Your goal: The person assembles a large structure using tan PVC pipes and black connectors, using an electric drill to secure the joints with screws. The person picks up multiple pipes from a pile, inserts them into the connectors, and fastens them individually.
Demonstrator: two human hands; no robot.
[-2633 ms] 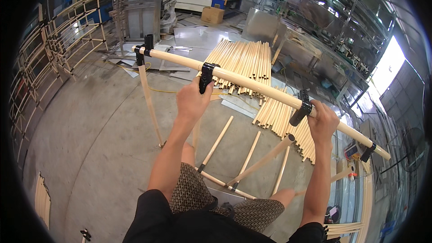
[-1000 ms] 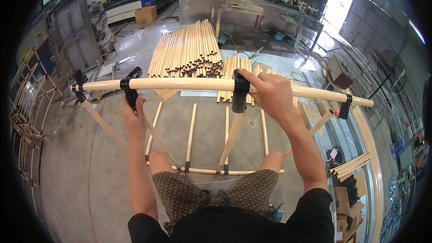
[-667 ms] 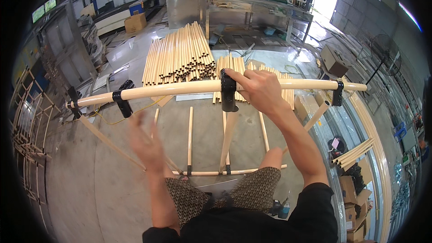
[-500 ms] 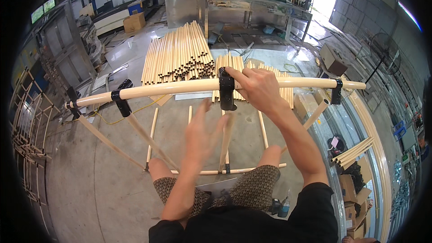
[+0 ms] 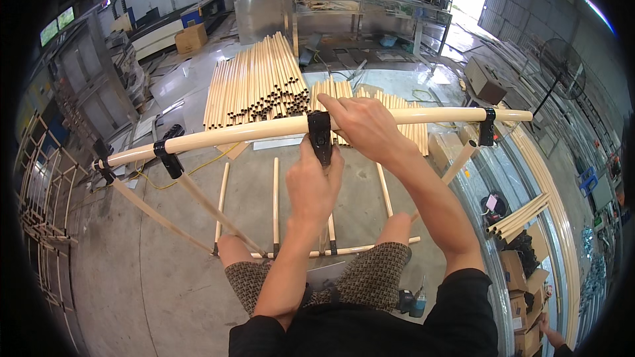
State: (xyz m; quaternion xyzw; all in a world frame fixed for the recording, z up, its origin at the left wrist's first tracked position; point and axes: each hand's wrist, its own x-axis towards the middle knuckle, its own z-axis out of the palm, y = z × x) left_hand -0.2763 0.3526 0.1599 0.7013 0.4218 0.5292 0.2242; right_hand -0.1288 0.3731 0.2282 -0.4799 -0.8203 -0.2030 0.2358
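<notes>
A long cream-coloured pipe [image 5: 245, 133] runs crosswise in front of me, with black pipe joints clamped along it. My left hand [image 5: 311, 185] is closed around the lower part of the middle black joint [image 5: 320, 133], where an upright pipe meets it. The hand hides most of that upright. Over the long pipe, just right of this joint, my right hand [image 5: 366, 125] is wrapped with its fingers curled across the top. Two more joints [image 5: 170, 151] hold slanting uprights at the left. At the right another joint [image 5: 487, 127] sits beside an upright whose open top shows apart from it.
Stacks of cream pipes [image 5: 254, 86] lie beyond the frame. A lower pipe [image 5: 370, 249] crosses near my knees. A cordless drill [image 5: 413, 303] stands by my right leg. Cardboard boxes [image 5: 519, 291] are at the right, where another person's hand [image 5: 550, 332] reaches in. A fan [image 5: 561, 76] stands far right.
My left hand has come up and closed on the middle joint, which has turned and shifted slightly left. My right hand stays on the pipe. Another person's hand now shows farther in at the lower right.
</notes>
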